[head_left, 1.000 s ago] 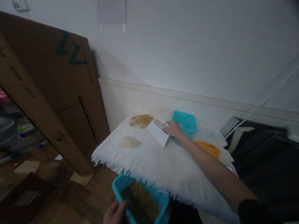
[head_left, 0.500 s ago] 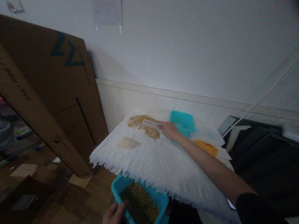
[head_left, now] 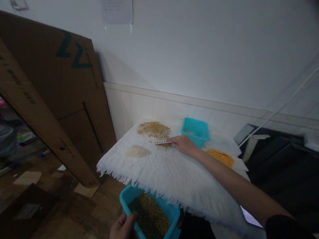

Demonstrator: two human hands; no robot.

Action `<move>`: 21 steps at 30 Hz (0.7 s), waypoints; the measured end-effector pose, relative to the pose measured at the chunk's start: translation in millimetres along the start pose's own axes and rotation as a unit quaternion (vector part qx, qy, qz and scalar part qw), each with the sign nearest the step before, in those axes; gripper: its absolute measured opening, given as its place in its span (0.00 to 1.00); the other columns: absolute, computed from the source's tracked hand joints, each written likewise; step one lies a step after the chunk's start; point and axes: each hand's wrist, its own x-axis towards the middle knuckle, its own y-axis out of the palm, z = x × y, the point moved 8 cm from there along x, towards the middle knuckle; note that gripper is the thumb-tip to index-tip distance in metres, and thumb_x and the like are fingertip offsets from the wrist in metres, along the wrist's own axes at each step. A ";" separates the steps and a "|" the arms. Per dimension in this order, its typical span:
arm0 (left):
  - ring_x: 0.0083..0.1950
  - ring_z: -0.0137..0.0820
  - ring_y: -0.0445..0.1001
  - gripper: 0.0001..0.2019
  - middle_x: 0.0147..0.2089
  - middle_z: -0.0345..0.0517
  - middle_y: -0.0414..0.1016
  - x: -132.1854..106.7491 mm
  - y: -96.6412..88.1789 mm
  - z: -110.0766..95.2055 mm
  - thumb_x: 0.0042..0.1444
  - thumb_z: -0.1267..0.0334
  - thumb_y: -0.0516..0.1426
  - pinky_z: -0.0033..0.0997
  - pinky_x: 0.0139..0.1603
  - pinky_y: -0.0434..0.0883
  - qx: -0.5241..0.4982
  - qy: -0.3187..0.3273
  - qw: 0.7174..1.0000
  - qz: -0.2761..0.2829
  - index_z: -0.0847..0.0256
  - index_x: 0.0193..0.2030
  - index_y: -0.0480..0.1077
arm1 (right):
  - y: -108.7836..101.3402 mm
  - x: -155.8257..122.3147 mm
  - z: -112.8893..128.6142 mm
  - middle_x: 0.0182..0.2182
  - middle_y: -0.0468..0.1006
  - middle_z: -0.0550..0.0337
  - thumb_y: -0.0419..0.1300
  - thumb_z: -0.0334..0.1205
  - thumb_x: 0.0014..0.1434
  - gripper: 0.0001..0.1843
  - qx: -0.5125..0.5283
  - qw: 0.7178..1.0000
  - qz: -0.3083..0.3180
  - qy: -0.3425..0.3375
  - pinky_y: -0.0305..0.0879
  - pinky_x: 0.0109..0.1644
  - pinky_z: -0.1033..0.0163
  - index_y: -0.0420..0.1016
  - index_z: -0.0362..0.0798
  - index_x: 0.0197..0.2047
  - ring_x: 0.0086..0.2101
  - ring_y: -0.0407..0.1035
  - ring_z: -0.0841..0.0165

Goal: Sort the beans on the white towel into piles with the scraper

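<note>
My left hand (head_left: 121, 235) grips the rim of a teal tub (head_left: 150, 217) full of tan beans, held just under the near fringe of a white cloth (head_left: 165, 170). My right hand (head_left: 183, 144) reaches over the cloth and holds a white slotted scraper (head_left: 163, 142), seen edge-on, flat against the cloth. It sits at the near edge of a brown bean pile (head_left: 154, 129). A pale heap of grains (head_left: 137, 150) lies to the left. An empty teal tub (head_left: 195, 131) stands behind my right hand.
A large cardboard box (head_left: 45, 94) leans against the wall at the left. An orange heap (head_left: 220, 157) lies on the cloth's right side. A dark surface (head_left: 294, 168) and a white cord (head_left: 284, 105) are at the right. Below is a wooden floor (head_left: 45, 200).
My right hand has brought the scraper from raised above the cloth down into the bean pile, then drawn it toward me. Some beans have spread nearer. My left hand and its tub stayed put.
</note>
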 end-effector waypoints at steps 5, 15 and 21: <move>0.15 0.21 0.54 0.21 0.13 0.30 0.60 -6.7 2.5 -7.5 0.33 0.47 0.70 0.21 0.17 0.51 -0.027 -0.003 1.000 0.010 0.60 0.19 0.68 | -1.2 -13.9 3.3 0.52 0.81 0.60 0.53 0.18 0.52 0.31 0.030 0.999 -0.022 -0.040 0.65 0.60 0.62 0.80 0.52 0.53 0.53 0.74 0.65; 0.17 0.22 0.57 0.21 0.15 0.32 0.63 -6.0 0.4 -5.2 0.35 0.47 0.71 0.22 0.18 0.54 -0.026 -0.005 1.000 0.016 0.61 0.21 0.71 | 0.2 -23.5 -7.3 0.50 0.82 0.58 0.54 0.21 0.56 0.27 0.074 0.995 -0.056 -0.019 0.70 0.55 0.60 0.80 0.53 0.53 0.50 0.77 0.64; 0.15 0.20 0.54 0.21 0.13 0.29 0.59 -9.7 5.4 -9.0 0.35 0.48 0.71 0.20 0.18 0.50 -0.034 -0.007 0.999 0.026 0.61 0.21 0.69 | -6.6 0.0 -4.6 0.48 0.82 0.59 0.57 0.28 0.61 0.21 0.097 0.993 -0.061 0.003 0.70 0.53 0.61 0.81 0.55 0.52 0.48 0.78 0.63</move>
